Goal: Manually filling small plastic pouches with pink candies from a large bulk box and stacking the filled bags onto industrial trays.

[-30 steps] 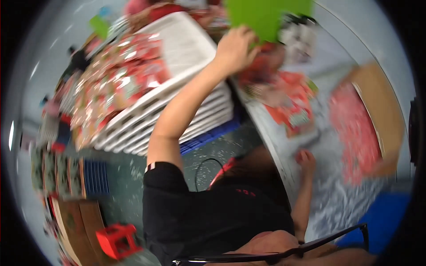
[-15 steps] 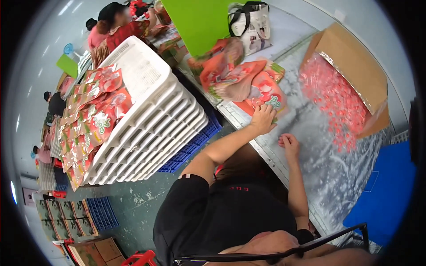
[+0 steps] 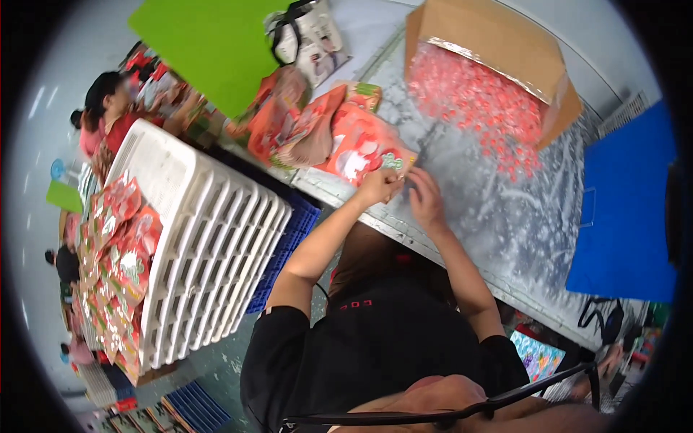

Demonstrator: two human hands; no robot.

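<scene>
Red packet [image 3: 361, 148] now pinched by both hands [image 3: 404, 191], previously apart

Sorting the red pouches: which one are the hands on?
The flat red pouch at the table's near edge; both the left hand and right hand meet at its corner.

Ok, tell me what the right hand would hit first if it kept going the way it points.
The right hand points up the table toward the loose red pieces spilling from the cardboard box. It would probably meet those first, though depth is unclear.
</scene>
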